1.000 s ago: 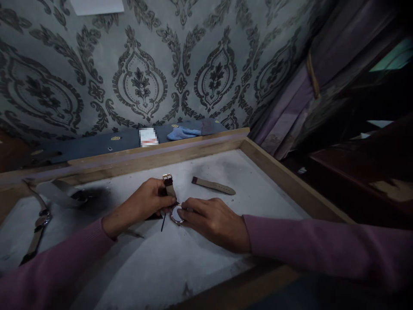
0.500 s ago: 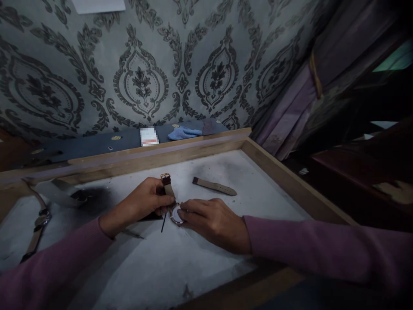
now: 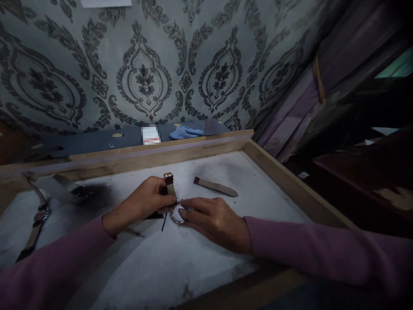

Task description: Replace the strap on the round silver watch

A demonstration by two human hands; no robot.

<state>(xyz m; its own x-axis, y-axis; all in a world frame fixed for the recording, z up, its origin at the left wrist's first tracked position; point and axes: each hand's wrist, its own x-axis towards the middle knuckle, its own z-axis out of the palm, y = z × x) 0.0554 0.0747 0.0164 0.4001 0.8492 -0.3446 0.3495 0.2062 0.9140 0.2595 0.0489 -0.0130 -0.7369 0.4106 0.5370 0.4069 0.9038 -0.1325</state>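
My left hand (image 3: 150,198) pinches a watch strap (image 3: 171,188) with a gold-toned buckle pointing up and away from me. At the strap's lower end is a round watch case (image 3: 177,214) with a pale face and a shiny rim. My right hand (image 3: 214,221) grips that case from the right, fingers lying over its face. Whether strap and case are joined is hidden by my fingertips. Below my left fingers a thin dark rod (image 3: 164,222) sticks out. Beyond my right hand a loose strap piece (image 3: 216,187) lies with its holes visible.
Raised wooden edges (image 3: 274,176) border the white work surface (image 3: 138,271). A complete watch (image 3: 41,216) lies at left beside a curved translucent object (image 3: 61,188). A slim pointed tool (image 3: 137,233) rests under my left wrist. A blue cloth (image 3: 185,132) lies on the ledge behind.
The view has shifted slightly. Both hands keep their hold on the strap and the watch case, with hardly any movement between them.
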